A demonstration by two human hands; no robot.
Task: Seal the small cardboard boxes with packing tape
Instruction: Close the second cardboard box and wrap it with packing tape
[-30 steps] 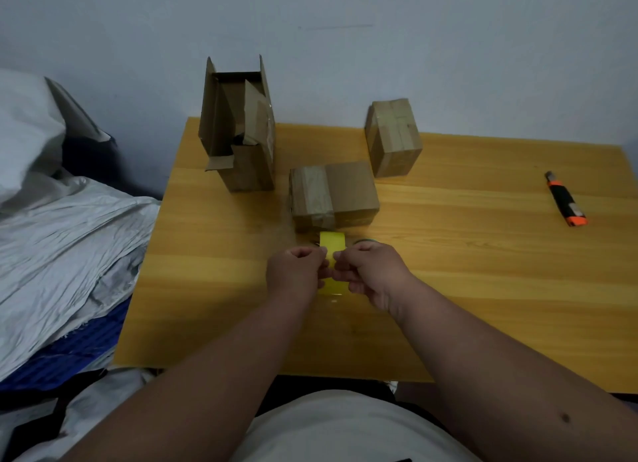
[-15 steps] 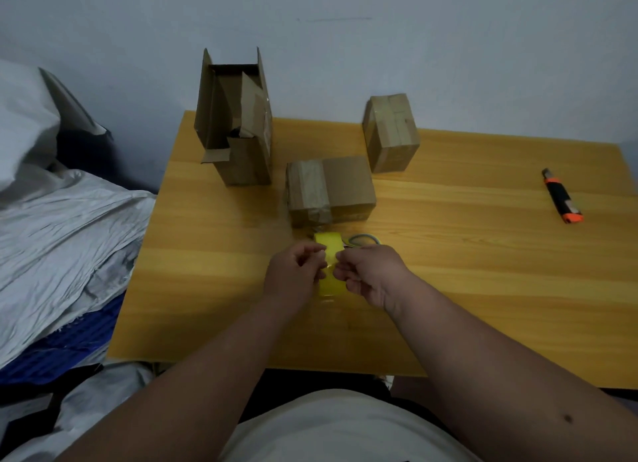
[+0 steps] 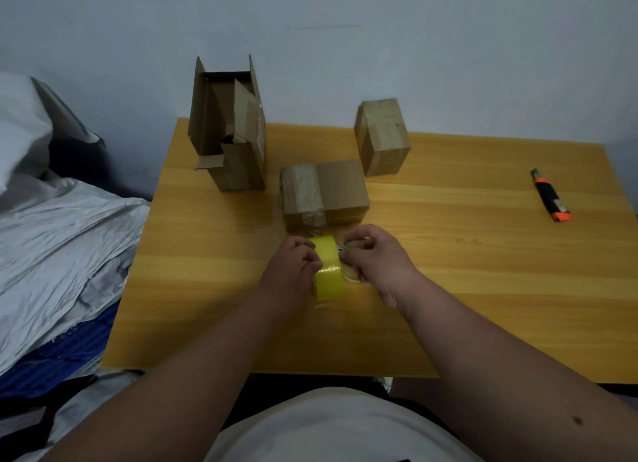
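Head view looks down on a wooden surface [image 3: 483,289] set against a pale wall, with both bare forearms reaching in from the bottom edge. A roll of yellow packing tape [image 3: 328,271] stands on its edge near the middle of the surface, between the two hands. The left hand [image 3: 291,266] has its fingers curled against the left side of the roll and grips it there. The right hand [image 3: 374,258] is curled at the roll's right side, its thumb and forefinger pinching at the tape near the top of the roll; whether a loose end is lifted cannot be told.

Just beyond the roll lies a small closed cardboard box [image 3: 324,194], with a band of clear tape wrapped across its left part. Farther back and to the right stands a second closed box [image 3: 382,135], upright and taped across its top and down its front. At the back left an open box [image 3: 229,127] stands tall, its top flaps raised and one lower flap sticking out to the left. The three boxes stand apart from each other.

Well off to the right lies a utility knife [image 3: 550,196] with a black and orange handle. Left of the surface, crumpled grey-white sheeting [image 3: 58,240] is piled over something blue.
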